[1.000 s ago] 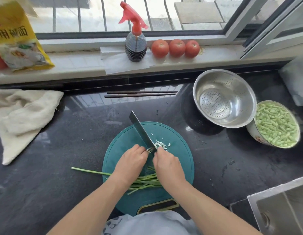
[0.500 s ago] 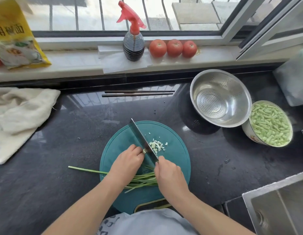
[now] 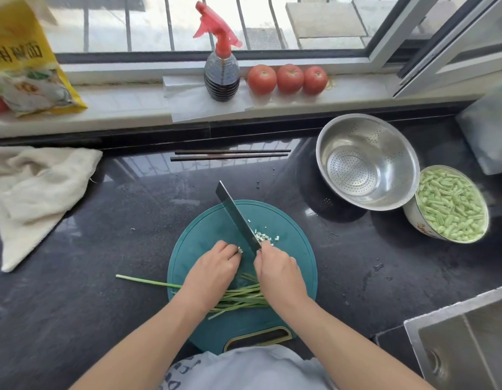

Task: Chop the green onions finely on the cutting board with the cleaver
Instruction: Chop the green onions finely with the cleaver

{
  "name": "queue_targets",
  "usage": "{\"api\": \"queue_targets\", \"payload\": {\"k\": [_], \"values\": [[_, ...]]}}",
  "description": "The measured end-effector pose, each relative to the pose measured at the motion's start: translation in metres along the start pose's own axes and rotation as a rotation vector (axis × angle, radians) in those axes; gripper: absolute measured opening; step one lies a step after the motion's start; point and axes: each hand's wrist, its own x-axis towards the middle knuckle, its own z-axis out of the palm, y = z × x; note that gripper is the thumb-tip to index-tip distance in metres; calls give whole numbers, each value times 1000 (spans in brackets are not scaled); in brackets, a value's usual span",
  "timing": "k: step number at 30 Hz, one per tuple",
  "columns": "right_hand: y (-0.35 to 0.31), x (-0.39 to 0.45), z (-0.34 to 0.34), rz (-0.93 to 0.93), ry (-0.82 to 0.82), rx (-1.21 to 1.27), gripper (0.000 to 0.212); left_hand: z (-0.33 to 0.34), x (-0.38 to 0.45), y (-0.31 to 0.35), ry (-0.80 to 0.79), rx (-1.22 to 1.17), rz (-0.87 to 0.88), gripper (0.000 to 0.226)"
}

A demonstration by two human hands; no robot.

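Observation:
A round teal cutting board (image 3: 204,235) lies on the dark counter in front of me. Green onions (image 3: 238,298) lie across its near half, their tips trailing off the left edge. My left hand (image 3: 213,267) holds the white ends down with curled fingers. My right hand (image 3: 277,270) grips the cleaver's handle; the cleaver (image 3: 237,218) blade stands edge-down just right of my left fingertips, pointing away and left. A small pile of chopped pieces (image 3: 265,237) sits right of the blade.
A steel colander (image 3: 366,161) and a bowl of cut green beans (image 3: 450,204) stand at the right. Chopsticks (image 3: 230,155) lie behind the board, a cloth (image 3: 39,192) to the left, a sink (image 3: 466,344) at the lower right. Spray bottle (image 3: 222,74) and tomatoes (image 3: 289,78) sit on the sill.
The cleaver has kept chopping up and down at the white ends. The pile of chopped pieces has grown a little. My left hand has stayed on the onions.

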Motion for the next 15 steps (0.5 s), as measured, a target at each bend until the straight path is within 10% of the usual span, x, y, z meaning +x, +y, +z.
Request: {"api": "queue_targets", "payload": {"k": [15], "values": [[2, -25, 1, -20, -91, 14, 24, 3, -10, -5, 139, -86, -208, 18]]}}
